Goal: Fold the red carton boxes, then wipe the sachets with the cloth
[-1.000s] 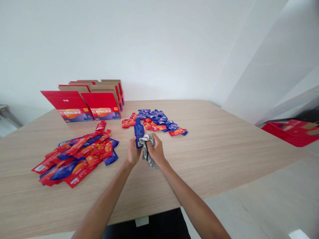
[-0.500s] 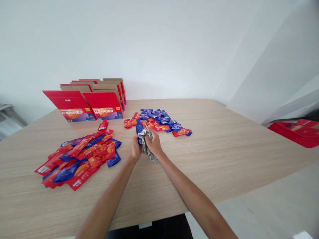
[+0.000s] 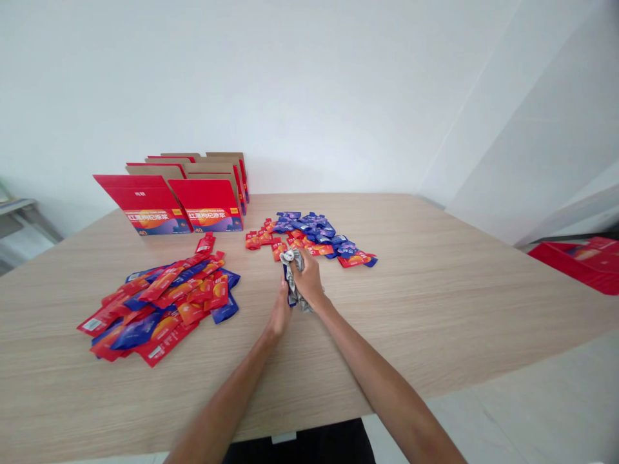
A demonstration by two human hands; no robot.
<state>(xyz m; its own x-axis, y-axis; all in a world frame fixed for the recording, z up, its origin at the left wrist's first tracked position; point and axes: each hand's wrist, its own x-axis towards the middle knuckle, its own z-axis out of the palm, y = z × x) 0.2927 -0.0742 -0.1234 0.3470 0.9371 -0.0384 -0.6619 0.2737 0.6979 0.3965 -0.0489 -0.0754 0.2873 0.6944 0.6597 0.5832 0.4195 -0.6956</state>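
Note:
My left hand (image 3: 280, 313) is closed on a blue sachet (image 3: 291, 301), of which only narrow edges show. A crumpled grey patterned cloth (image 3: 294, 277) is bunched in my right hand (image 3: 310, 281) and pressed against the sachet's right side. Both hands meet above the middle of the table. Just beyond them lies a loose pile of blue and red sachets (image 3: 314, 225). To the left of my left hand spreads a larger heap of red and blue sachets (image 3: 169, 290).
Open red cardboard boxes (image 3: 206, 203) stand in rows at the back left of the wooden table (image 3: 435, 290). A white wall (image 3: 338, 90) rises behind it. At the far right, beyond the table edge, is a red box or bin (image 3: 575, 267).
The blue sachet has turned from facing me to nearly edge-on, and the cloth now covers most of it. My left hand's fingers have straightened along it. The view has shifted slightly.

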